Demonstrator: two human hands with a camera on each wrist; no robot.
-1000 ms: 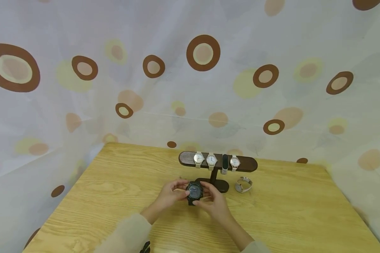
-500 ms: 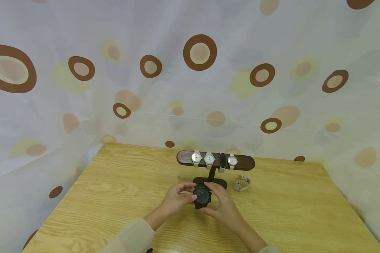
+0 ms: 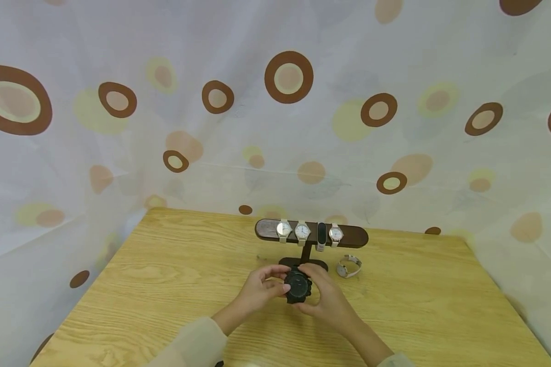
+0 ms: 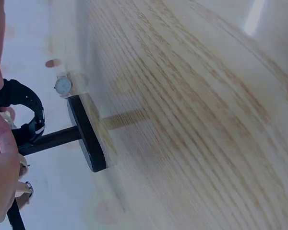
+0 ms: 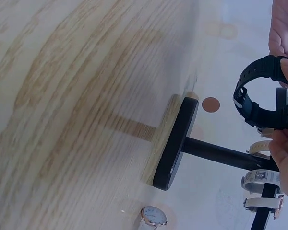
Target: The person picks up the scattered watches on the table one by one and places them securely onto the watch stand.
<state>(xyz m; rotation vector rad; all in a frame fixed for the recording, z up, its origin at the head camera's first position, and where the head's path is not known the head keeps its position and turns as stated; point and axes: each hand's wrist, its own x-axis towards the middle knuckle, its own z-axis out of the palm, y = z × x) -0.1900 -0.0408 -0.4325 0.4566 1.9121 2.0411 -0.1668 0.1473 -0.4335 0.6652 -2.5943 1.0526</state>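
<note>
A chunky black digital wristwatch (image 3: 299, 287) is held up between both hands in front of the watch stand, its face turned up toward the head camera. My left hand (image 3: 257, 289) pinches its left side, the thumb on the edge of the face. On the other side my right hand (image 3: 327, 296) grips it, forefinger near the top and thumb near the bottom. Both wrist views show its black strap (image 5: 253, 71) hanging as a closed loop above the tabletop. Behind it stands the dark T-shaped watch stand (image 3: 358, 237), its base (image 4: 89, 136) partly hidden in the head view.
Three pale-strapped watches, one of them a white watch (image 3: 302, 232), and a fitness band (image 3: 321, 234) sit on the stand's bar. A loose pale-strapped watch (image 3: 343, 270) lies on the wooden table (image 3: 422, 306) to the right of the base. A patterned cloth (image 3: 239, 193) hangs behind.
Both hands have carried the black watch slightly to the right and down in the head view. The right thumb has shifted to its lower edge. The head view has drifted a little.
</note>
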